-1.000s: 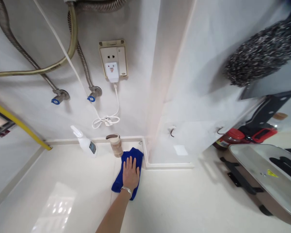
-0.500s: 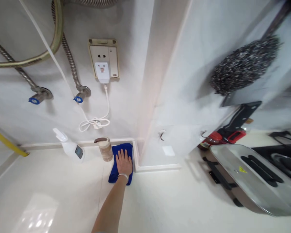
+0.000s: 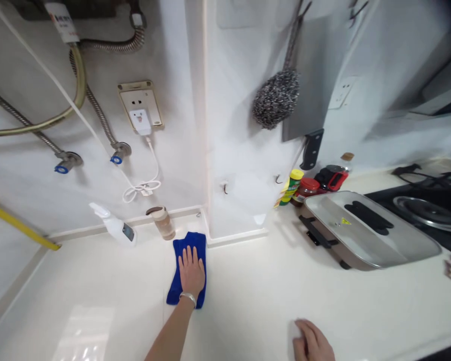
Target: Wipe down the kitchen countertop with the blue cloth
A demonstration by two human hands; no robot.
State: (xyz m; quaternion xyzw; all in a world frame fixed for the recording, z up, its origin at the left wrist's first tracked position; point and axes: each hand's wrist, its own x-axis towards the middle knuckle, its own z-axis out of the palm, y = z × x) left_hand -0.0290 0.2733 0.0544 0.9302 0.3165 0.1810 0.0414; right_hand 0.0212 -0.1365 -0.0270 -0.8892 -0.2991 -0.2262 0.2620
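My left hand (image 3: 191,271) lies flat, fingers spread, on a blue cloth (image 3: 195,243) spread on the white countertop (image 3: 255,296), close to the inner wall corner. A bracelet sits on that wrist. My right hand (image 3: 312,343) rests on the counter at the bottom edge of the view, holding nothing, with its fingers loosely curled. A tan bottle with a brown lid (image 3: 164,224) stands just beyond the cloth's far left corner, and a white spray bottle (image 3: 116,228) is left of it.
A lidded electric griddle (image 3: 368,228) sits at the right with jars (image 3: 307,189) behind it and a stove (image 3: 424,210) beyond. A duster (image 3: 276,98) and a cleaver (image 3: 311,145) hang on the wall. A socket (image 3: 141,105), hoses and valves are on the left wall.
My left hand has drawn the blue cloth back from the wall corner toward me. The view has swung right, and my right hand has come into sight on the counter.
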